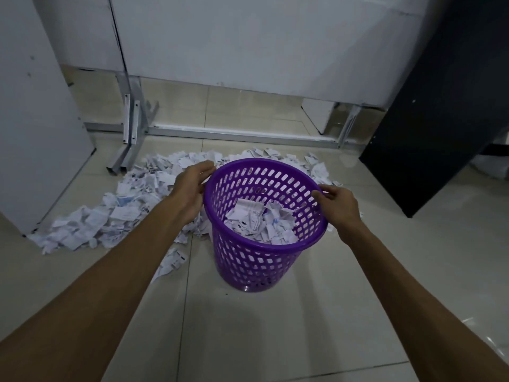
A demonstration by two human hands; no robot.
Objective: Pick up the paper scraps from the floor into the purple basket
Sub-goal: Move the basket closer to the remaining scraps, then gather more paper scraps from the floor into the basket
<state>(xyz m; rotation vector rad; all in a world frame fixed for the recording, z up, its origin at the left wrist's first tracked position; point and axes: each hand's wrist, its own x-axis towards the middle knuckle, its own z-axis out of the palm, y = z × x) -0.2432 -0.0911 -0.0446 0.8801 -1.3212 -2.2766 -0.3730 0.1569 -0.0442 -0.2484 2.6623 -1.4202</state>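
Hands point(190, 186) point(340, 206) at purple basket point(264, 260) rim | scraps point(91, 224) left, behind

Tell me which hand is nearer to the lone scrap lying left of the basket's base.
Left. The left hand rests at the purple basket rim directly above the scrap; the right hand is across the basket.

Print on the paper scraps point(124, 213) on the floor: dark marks and lines, too small and blurred for me to read.
Print on the scraps in the purple basket point(264, 245): the same, nothing I can make out.
Basket wall: no lettering I can see.
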